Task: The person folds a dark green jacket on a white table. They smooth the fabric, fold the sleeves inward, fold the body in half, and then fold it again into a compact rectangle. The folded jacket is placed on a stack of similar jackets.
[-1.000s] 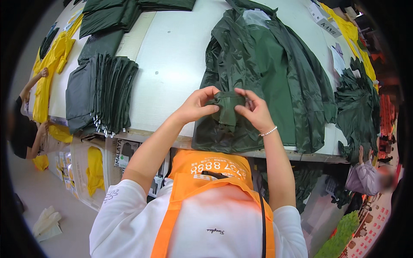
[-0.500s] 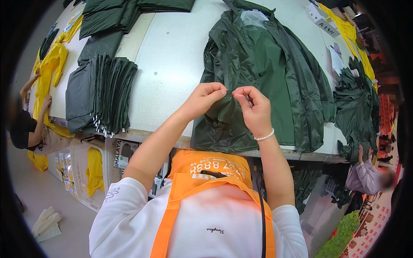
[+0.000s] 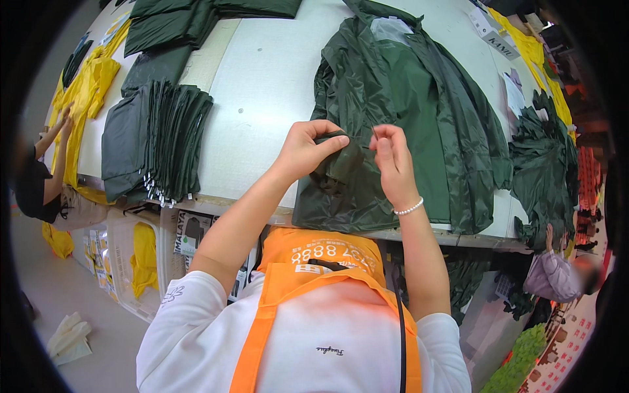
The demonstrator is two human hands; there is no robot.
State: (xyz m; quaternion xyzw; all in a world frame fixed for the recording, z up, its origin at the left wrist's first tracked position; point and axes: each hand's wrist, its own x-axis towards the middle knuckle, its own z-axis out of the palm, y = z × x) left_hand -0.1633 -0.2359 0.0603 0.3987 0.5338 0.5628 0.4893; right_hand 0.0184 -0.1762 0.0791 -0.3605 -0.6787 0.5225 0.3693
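Jacket [image 3: 416,111], dark green, lying spread open on the table [image 3: 252,85], its hem along the near edge and its collar toward the far edge. The left hand [image 3: 304,150] pinches a bit of its fabric between thumb and fingers, over the jacket's left part near the hem. The right hand [image 3: 393,160], wearing a bracelet [image 3: 409,206], is apart from it over the same part, thumb and fingers drawn together; whether they grip anything I cannot tell.

A second ago both hands held a fold of the fabric between them; half a second ago their fingertips nearly met. Now a gap stands between them, and the jacket's main spread lies as before.

Left along the near edge is a stack [image 3: 157,144] of folded dark garments, with more folded pieces [image 3: 164,29] toward the far edge. A yellow garment [image 3: 88,95] lies at the left edge, where a co-worker's hands [image 3: 67,119] have come closer together. Rightward are a dark pile [image 3: 544,164] at the near edge and, farther off, a box [image 3: 491,33].
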